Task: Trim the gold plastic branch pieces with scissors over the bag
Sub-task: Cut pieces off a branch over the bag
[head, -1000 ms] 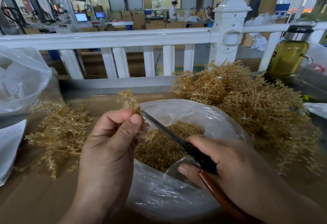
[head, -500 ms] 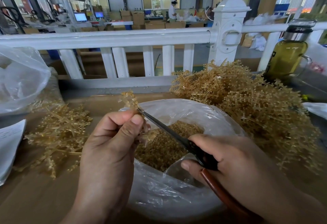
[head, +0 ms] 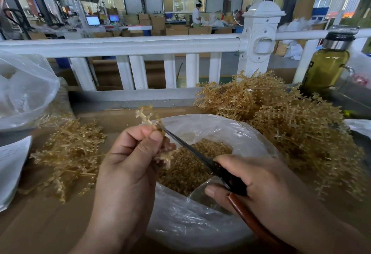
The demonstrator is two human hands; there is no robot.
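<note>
Left grip pinched on one gold branch piece, thumb and fingers curled round its stem. Long axis about 5 to 11 o'clock, tip clear above the knuckles. Right grip clamped round one pair of scissors, coming in from 4 o'clock, blade tips at the stem just beside the left thumb; blade gap unreadable. Beneath both, one open bag holding cut bits. On the counter, two heaps: large pile at 2 o'clock, small pile at 9 o'clock.
</note>
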